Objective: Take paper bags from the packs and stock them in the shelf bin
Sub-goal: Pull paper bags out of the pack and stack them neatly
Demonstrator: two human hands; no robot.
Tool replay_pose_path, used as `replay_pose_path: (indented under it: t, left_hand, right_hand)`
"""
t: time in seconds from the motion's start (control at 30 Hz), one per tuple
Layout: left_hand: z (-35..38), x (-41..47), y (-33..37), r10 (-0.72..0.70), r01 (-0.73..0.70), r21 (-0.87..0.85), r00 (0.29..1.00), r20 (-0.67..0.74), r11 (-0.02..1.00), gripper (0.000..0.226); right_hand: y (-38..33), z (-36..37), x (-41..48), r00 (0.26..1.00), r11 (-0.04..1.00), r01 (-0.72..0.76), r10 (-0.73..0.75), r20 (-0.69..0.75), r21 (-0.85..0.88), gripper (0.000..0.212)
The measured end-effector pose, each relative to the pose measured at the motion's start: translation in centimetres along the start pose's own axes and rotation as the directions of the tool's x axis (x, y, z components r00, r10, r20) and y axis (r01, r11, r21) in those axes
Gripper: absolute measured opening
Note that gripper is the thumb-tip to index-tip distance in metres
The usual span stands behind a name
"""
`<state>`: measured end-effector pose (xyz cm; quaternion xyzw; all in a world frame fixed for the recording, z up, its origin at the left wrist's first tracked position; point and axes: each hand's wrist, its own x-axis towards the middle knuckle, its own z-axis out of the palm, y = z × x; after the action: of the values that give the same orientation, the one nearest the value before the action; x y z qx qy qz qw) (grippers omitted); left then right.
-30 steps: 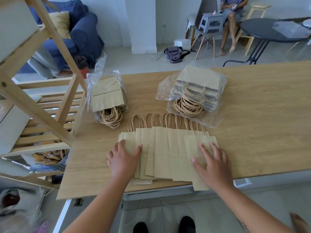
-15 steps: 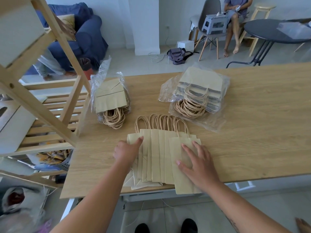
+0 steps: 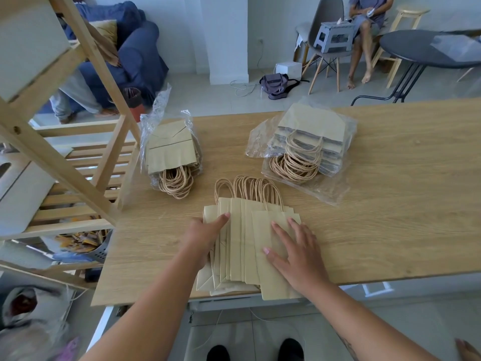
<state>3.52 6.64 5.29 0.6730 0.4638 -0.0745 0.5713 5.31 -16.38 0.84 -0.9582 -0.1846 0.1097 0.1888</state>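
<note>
Early: gathers loose paper bags (image 3: 242,230) on the desk (image 3: 390,204), right hand (image 3: 296,254) flat, left hand (image 3: 205,235) at their edge, grip unclear; more in both packs (image 3: 309,144), shelf bin (image 3: 101,252) stocking ahead.

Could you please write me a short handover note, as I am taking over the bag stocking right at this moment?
Left hand: at the left edge of the loose bags, one digit straight on top; other fingers hidden.
Right hand: flat, fingers spread, pressing the rightmost bag.
Things: loose bags fanned at the table's near edge, handles pointing away. Behind them, left pack and right pack, both open, both holding bags.
Done: one batch is out of its pack.
Left: square up the fan, stock it in the shelf on the left, then empty the packs.
</note>
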Motion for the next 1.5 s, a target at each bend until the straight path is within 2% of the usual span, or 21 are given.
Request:
replay_pose_path:
  t: [0.07,0.2,0.3,0.37,0.47,0.53,0.63,0.77,0.87,0.93,1.0,1.07,1.13,1.2,1.23,1.3,1.5]
  left_hand:
    - [0.1,0.3,-0.6,0.026,-0.025,-0.013,0.999,0.023,1.0,0.099]
    - [-0.3,0.0,-0.5,0.055,-0.045,-0.118,0.995,0.081,0.992,0.109]
    - [-0.2,0.3,-0.8,0.075,-0.061,-0.138,0.992,0.1,0.989,0.098]
    - [0.0,0.1,-0.8,0.098,-0.08,-0.143,0.987,0.127,0.986,0.1]
    - [0.1,-0.1,-0.6,0.113,-0.09,-0.139,0.98,0.165,0.986,0.106]
    - [0.0,-0.3,-0.4,0.098,-0.073,-0.135,0.978,0.183,0.988,0.097]
    - [0.0,-0.5,-0.5,0.084,-0.049,-0.178,0.977,0.194,0.983,0.076]
    - [-0.1,-0.7,-0.7,0.084,-0.046,-0.194,0.978,0.192,0.98,0.087]
    - [0.2,-1.2,-0.8,0.086,-0.032,-0.256,0.976,0.201,0.966,0.074]
    - [0.5,-1.6,-0.8,0.104,-0.042,-0.284,0.973,0.205,0.958,0.063]
    - [0.8,-1.9,-0.9,0.145,-0.075,-0.321,0.969,0.201,0.944,0.054]
    - [0.6,-2.4,-0.9,0.179,-0.105,-0.344,0.965,0.192,0.933,0.048]
    - [0.3,-2.8,-0.4,0.23,-0.141,-0.374,0.951,0.206,0.917,0.045]
    - [-0.2,-2.9,0.5,0.307,-0.198,-0.408,0.926,0.22,0.891,0.049]
    - [-0.6,-2.9,1.1,0.355,-0.247,-0.408,0.91,0.215,0.879,0.051]
    - [-1.6,-3.1,2.6,0.455,-0.359,-0.378,0.866,0.205,0.853,0.052]
    - [-2.9,-3.5,5.4,0.616,-0.568,-0.266,0.772,0.155,0.779,0.057]
  right_hand:
    - [-0.6,-0.1,0.4,1.0,0.998,0.013,-0.013,0.004,0.058,0.068]
    - [-1.3,-0.3,1.0,1.0,0.979,0.021,-0.021,-0.001,0.201,0.052]
    - [-1.8,-0.3,1.1,1.0,0.977,0.005,-0.009,0.019,0.212,0.051]
    - [-2.5,-0.2,1.0,0.999,0.979,0.021,-0.027,0.027,0.204,0.051]
    - [-3.8,-0.4,1.1,0.996,0.956,0.083,-0.086,0.0,0.283,0.047]
    - [-4.2,-0.6,1.3,0.994,0.931,0.104,-0.105,-0.016,0.349,0.046]
    - [-4.5,-0.5,1.3,0.999,0.887,0.044,-0.038,-0.021,0.459,0.062]
    - [-5.1,-0.6,1.7,0.982,0.766,-0.173,0.186,0.044,0.619,0.086]
    - [-5.5,-0.6,2.1,0.97,0.691,-0.239,0.202,0.136,0.682,0.08]
    - [-5.7,-0.8,2.4,0.973,0.65,-0.228,0.187,0.139,0.725,0.073]
    - [-5.9,-1.2,2.6,0.974,0.608,-0.205,0.205,0.098,0.767,0.071]
    - [-6.3,-1.7,2.8,0.959,0.584,-0.228,0.272,0.077,0.779,0.08]
    - [-6.4,-2.5,3.1,0.946,0.529,-0.281,0.293,0.138,0.801,0.085]
    - [-6.7,-3.9,3.6,0.949,0.444,-0.303,0.225,0.223,0.843,0.067]
    - [-6.7,-4.6,4.0,0.958,0.437,-0.282,0.182,0.223,0.854,0.058]
    - [-6.9,-6.3,4.9,0.982,0.463,-0.189,0.105,0.159,0.866,0.048]
    - [-7.9,-9.0,6.4,1.0,0.572,0.014,-0.022,-0.001,0.82,0.052]
